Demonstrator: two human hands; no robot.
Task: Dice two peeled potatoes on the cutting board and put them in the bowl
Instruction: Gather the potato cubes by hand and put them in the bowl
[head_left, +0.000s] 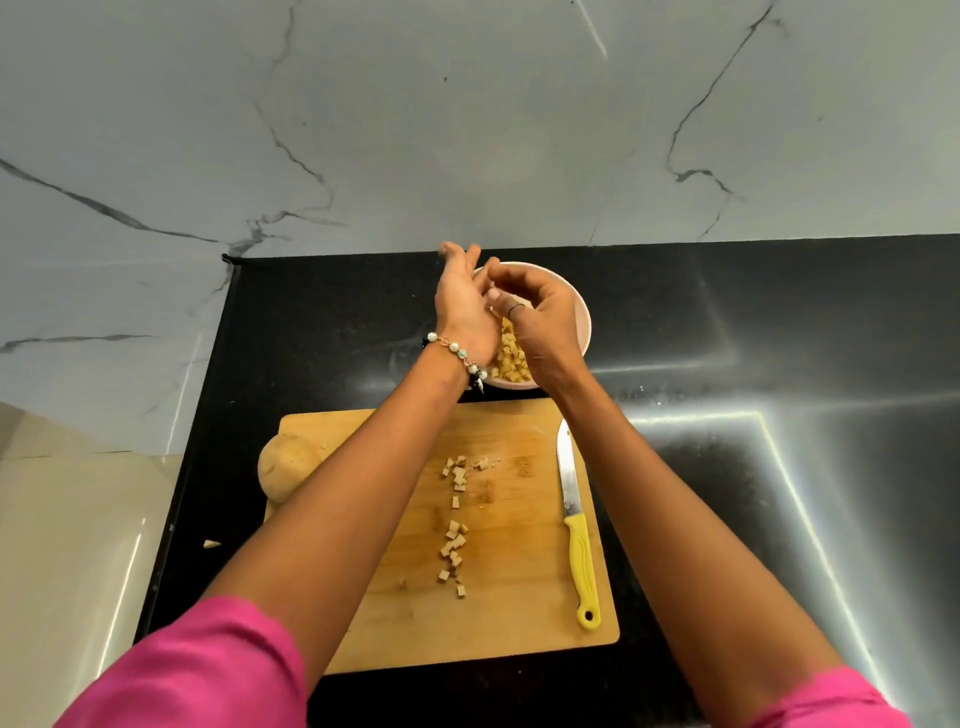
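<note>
Both my hands are raised over the pale pink bowl (583, 312) behind the cutting board. My left hand (465, 312) has its fingers straight and its palm turned toward the right hand. My right hand (543, 325) is loosely cupped, and its fingertips touch the left palm. Potato dice (511, 359) lie in the bowl between my wrists. A loose line of diced pieces (454, 540) remains in the middle of the wooden cutting board (519, 587). One whole peeled potato (283, 467) sits at the board's left edge, partly behind my left forearm.
A knife with a yellow handle (576, 525) lies on the right side of the board, blade pointing away. A small potato scrap (211, 544) lies on the black counter (779, 493) left of the board. A marble wall stands behind the bowl.
</note>
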